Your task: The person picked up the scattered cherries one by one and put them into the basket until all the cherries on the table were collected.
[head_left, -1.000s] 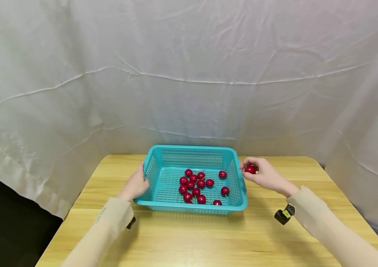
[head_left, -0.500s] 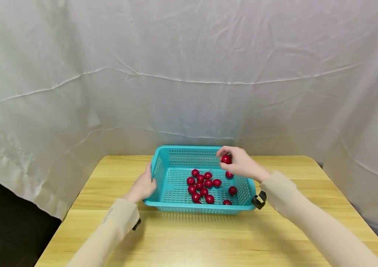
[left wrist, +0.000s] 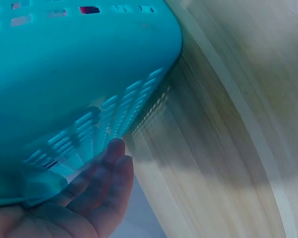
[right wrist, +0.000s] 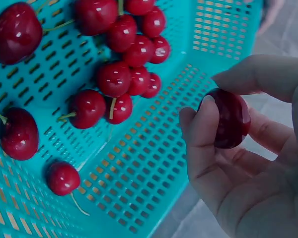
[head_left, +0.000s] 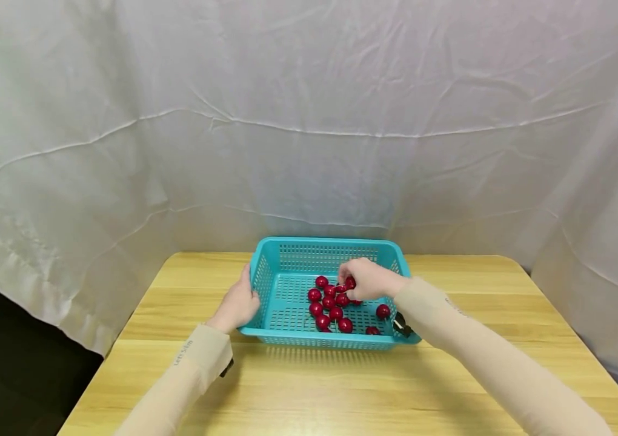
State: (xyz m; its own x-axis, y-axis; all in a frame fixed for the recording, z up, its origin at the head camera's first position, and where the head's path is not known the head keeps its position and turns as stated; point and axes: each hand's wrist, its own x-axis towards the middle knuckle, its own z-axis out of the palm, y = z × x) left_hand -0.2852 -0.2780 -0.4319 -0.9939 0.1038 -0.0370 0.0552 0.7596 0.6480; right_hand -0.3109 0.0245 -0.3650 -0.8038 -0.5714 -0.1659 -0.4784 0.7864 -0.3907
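A turquoise plastic basket (head_left: 336, 344) with slotted walls stands on the table. My left hand (head_left: 239, 303) grips its left rim; in the left wrist view, the fingers (left wrist: 111, 191) lie along the outer wall. Inside the basket, my right hand (head_left: 369, 280) reaches over the right part of the pile. It pinches a red cherry (right wrist: 233, 119) between thumb and fingers, seen most plainly in the right wrist view. Several glossy red cherries (head_left: 328, 302) lie clustered on the basket floor, some with stems. A few others, such as one cherry (head_left: 382, 312), lie apart toward the right wall.
The basket sits on a light wooden table (head_left: 309, 393), near its back edge. A pale grey cloth (head_left: 309, 151) hangs behind and at both sides. At the lower left a dark area (head_left: 9, 363) borders the table. Each wrist bears a small black device (head_left: 400, 325).
My right hand has carried the cherry leftward from outside the basket's right rim, over it and down among the others. The basket and left hand have shifted slightly right.
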